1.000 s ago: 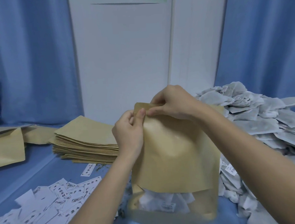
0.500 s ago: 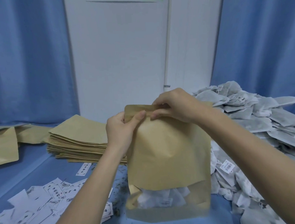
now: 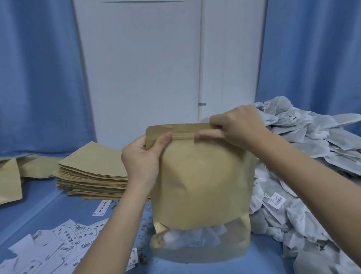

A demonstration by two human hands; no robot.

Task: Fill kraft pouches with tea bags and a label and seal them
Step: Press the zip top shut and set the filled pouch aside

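Note:
A kraft pouch (image 3: 200, 183) stands upright on the blue table in front of me. White tea bags show through its clear window near the bottom. My left hand (image 3: 141, 159) pinches the top left corner of the pouch, thumb on the zip strip. My right hand (image 3: 237, 128) pinches the same strip further right, fingers over the top edge. A big heap of white tea bags (image 3: 313, 164) lies to the right. Printed paper labels (image 3: 56, 248) are scattered at the lower left.
A stack of flat kraft pouches (image 3: 94, 173) lies behind my left arm. More pouches (image 3: 5, 181) sit at the far left. Blue curtains and a white wall panel close off the back. Loose tea crumbs dot the table near the pouch.
My right hand has slid rightward along the zip strip, leaving a pressed stretch between the two thumbs. The pouch stands a little more upright and square to me.

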